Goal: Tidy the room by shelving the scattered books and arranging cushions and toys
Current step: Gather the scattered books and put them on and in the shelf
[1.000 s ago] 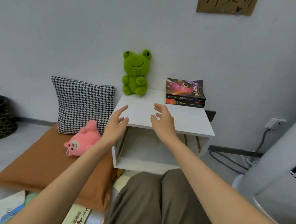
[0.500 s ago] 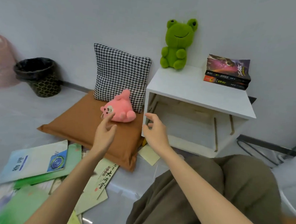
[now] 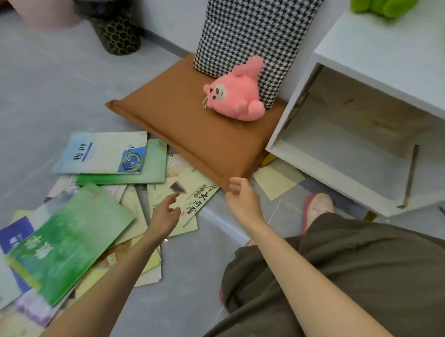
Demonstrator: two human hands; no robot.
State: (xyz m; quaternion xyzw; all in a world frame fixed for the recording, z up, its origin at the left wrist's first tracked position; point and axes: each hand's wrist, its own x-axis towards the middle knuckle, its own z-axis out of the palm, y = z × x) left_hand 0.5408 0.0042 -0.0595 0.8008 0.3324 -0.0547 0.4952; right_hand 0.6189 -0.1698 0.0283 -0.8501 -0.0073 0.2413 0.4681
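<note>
In the head view, the person's left hand [image 3: 165, 214] hangs with relaxed, slightly spread fingers and holds nothing. Its fingertips are over a cream book [image 3: 197, 196] with black characters on the cover. To the left of this hand and nearer the person, the scattered books [image 3: 125, 209] lie overlapping on the floor [image 3: 38, 92]. A blurred green book [image 3: 68, 242] sits on top of them, and a pale blue book [image 3: 100, 153] lies further out.

The right hand [image 3: 243, 198] is loosely curled and empty. It is right at the near corner of the brown cushion [image 3: 187, 124]; contact cannot be told. Beyond this hand a pink plush toy [image 3: 237, 93] lies on that cushion, against an upright houndstooth cushion [image 3: 253, 27]. To the right of the hand stands the white shelf [image 3: 394, 61] with its compartment open to the front. A green plush toy [image 3: 382, 5] stands on its top at the frame's edge. A yellow sheet [image 3: 275, 180] lies on the floor just beside the right hand. Far beyond the left hand stands a black bin [image 3: 108, 15].
</note>
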